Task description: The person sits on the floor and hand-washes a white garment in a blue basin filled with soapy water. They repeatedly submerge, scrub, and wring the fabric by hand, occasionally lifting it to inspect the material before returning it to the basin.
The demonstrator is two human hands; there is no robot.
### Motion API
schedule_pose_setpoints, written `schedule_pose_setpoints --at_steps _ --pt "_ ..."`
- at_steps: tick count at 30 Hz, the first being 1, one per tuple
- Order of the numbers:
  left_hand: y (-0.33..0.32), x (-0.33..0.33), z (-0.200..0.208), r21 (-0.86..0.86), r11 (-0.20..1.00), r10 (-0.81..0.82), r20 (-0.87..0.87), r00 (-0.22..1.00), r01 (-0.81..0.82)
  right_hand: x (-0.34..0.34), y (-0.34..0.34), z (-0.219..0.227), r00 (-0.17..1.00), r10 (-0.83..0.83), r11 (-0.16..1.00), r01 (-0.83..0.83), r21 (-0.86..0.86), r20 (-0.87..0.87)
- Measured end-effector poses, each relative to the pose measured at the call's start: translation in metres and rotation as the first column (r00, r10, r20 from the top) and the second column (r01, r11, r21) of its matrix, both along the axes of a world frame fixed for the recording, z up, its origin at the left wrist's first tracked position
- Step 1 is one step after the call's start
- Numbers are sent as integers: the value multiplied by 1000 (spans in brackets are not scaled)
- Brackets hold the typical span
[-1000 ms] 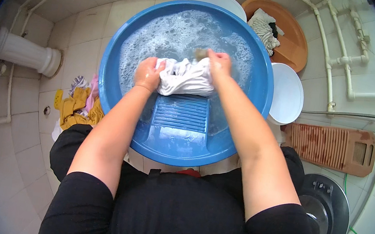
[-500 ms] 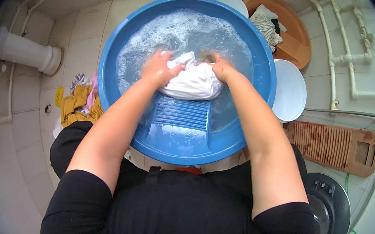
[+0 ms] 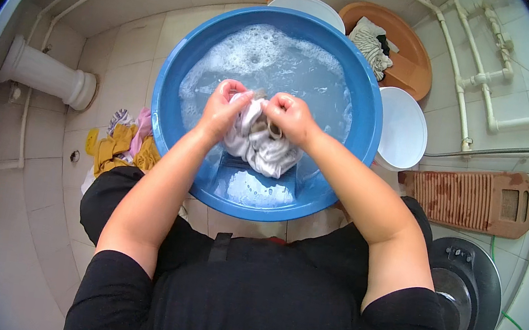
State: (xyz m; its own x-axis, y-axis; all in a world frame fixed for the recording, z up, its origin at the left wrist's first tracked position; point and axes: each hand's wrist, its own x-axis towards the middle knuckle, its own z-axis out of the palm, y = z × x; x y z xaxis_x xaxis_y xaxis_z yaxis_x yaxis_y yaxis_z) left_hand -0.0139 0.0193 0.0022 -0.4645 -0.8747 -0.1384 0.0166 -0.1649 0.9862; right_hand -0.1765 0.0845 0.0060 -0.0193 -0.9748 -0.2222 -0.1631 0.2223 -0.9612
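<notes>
A wet, bunched white garment [image 3: 266, 153] hangs from both my hands over a round blue washtub [image 3: 163, 145]. My left hand [image 3: 224, 107] pinches its upper left part, fingers closed. Close beside it, my right hand [image 3: 289, 116] grips the upper right part, with a greyish patch of cloth showing between the two. Below, the garment's lower end rests at the ribbed washboard slope [image 3: 253, 189] built into the tub's near side, covering most of the ribs. Soapy water [image 3: 304, 67] with white foam fills the tub. Which kind of garment it is I cannot tell.
Yellow and pink clothes [image 3: 121, 146] lie on the floor at the left. To the right are a white basin [image 3: 402, 133], a brown washboard [image 3: 467, 200] and a dark basin [image 3: 476, 306]. A brown tub [image 3: 417, 68] with striped cloth stands far right, near white pipes [image 3: 456, 77].
Both hands have drawn closer together and lifted the garment's top edge. The cloth, earlier a rounded bundle in the water, now hangs bunched lower over the ribs.
</notes>
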Motion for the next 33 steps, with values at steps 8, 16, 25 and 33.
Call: schedule_pose_setpoints --at_steps 8,16,25,33 --pt "2 5 -15 145 888 -435 571 696 436 9 14 -26 610 -108 994 57 -93 -785" --pt "81 6 3 -790 552 171 420 891 267 29 79 11 688 -254 853 -172 -493 -679" --pt "-7 -35 -45 -515 810 270 752 601 280 -12 -39 -40 870 -143 947 259 190 -471" --pt "-58 -26 -77 261 964 -128 614 779 -48 -30 -62 -41 811 68 921 173 349 -581"
